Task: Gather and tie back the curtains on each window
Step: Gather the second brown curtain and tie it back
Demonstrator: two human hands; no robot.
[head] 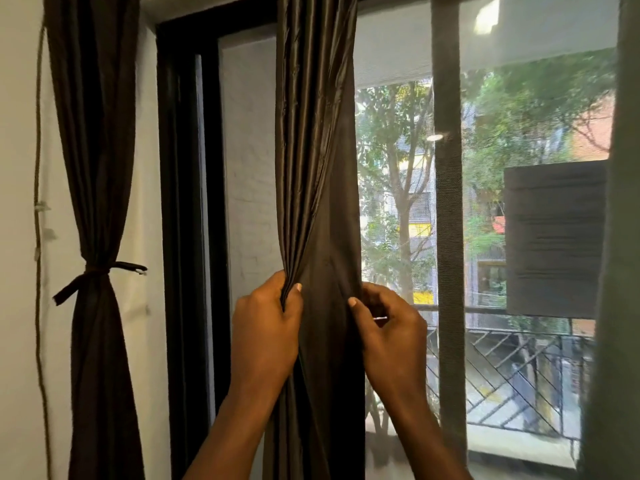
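Now left hand (266, 329) and right hand (393, 337) — tight on the centre curtain (315, 168).

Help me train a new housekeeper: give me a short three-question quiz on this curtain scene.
1. True or false: the curtain by the wall is already tied with a band.
2. What does the left hand grip? A) the cord on the wall B) gathered folds of the middle curtain C) the window frame
3. Which edge of the middle curtain does the right hand pinch?
Key: 1 true; 2 B; 3 its right edge.
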